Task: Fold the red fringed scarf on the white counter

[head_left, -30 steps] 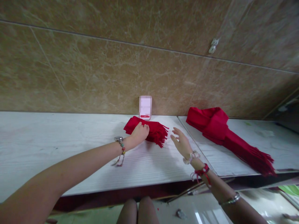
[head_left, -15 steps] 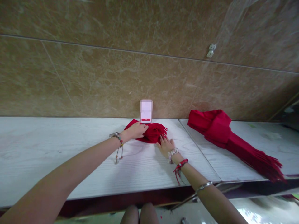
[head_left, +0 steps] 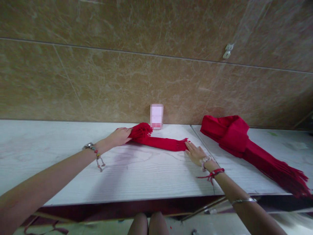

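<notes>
A red fringed scarf (head_left: 158, 142) lies stretched out on the white table (head_left: 137, 173), in front of a small pink-and-white card (head_left: 156, 116) leaning on the wall. My left hand (head_left: 119, 136) is closed on the scarf's bunched left end. My right hand (head_left: 195, 152) rests at the scarf's right end, fingers pinching its fringe against the table.
A pile of red scarves (head_left: 234, 137) lies on the adjoining table to the right, its fringes trailing toward the front edge. A brown marble wall (head_left: 122, 71) rises right behind the tables. My knees (head_left: 146, 223) show below the table's front edge.
The scarf was a folded bundle under my left hand. My right hand reached in and took its fringe. The hands have moved apart, drawing the scarf out into a long strip.
</notes>
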The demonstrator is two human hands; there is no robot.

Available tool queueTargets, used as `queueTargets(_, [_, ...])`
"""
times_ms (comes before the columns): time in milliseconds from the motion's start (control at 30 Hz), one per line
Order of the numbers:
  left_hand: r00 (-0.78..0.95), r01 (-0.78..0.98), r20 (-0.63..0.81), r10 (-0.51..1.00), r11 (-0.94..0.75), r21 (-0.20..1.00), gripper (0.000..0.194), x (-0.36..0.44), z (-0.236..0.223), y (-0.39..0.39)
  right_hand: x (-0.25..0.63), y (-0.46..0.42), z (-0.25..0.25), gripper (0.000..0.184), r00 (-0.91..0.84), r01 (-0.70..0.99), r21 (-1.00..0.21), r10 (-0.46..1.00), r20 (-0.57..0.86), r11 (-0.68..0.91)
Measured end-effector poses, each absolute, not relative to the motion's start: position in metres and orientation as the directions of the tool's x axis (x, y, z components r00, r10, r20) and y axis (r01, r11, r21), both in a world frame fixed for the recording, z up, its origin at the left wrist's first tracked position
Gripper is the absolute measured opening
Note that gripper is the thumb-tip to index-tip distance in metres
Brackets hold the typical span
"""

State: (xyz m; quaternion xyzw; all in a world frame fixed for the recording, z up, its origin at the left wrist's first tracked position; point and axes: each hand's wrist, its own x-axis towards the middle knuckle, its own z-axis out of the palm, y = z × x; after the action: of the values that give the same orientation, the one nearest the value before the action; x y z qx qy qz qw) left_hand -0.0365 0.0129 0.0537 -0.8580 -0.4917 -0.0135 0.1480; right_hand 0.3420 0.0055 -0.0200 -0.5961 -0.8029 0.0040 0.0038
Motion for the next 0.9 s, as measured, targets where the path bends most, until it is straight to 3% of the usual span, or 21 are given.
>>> queueTargets(133, [0.459,0.867,0.176,0.871,-0.396,-0.304,0.045,-0.045,0.033,-0.009,0.349,0.005,-0.006,0.050,-0.292,0.955,0.024,0.949,-0.121,0.296])
queueTargets(233, [0.436,0.882,0.186,0.880,-0.377,-0.283,0.045,-0.045,0.030,-0.006,0.321,0.007,0.004,0.051,-0.241,0.969,0.057,0.970,-0.031,0.242])
queueTargets(333, [0.455,0.880,0.181,0.872,-0.410,-0.240,0.042,-0.044,0.034,0.002,0.280,0.011,0.005,0.052,-0.343,0.939,0.056,0.932,0.113,0.339])
queueTargets(467, [0.430,0.897,0.164,0.888,-0.399,-0.193,0.038,-0.052,0.042,0.005,0.246,0.016,-0.005,0.050,-0.502,0.865,0.016,0.862,0.071,0.502])
queueTargets(700, [0.180,0.958,0.073,0.981,-0.158,-0.241,0.044,-0.112,0.052,-0.016,0.300,0.021,-0.018,0.049,-0.515,0.856,0.069,0.857,0.016,0.512])
queueTargets(900, [0.169,0.968,0.038,0.985,-0.159,-0.192,0.044,-0.137,0.057,-0.035,0.335,0.026,-0.022,0.052,-0.552,0.833,0.035,0.834,0.001,0.552])
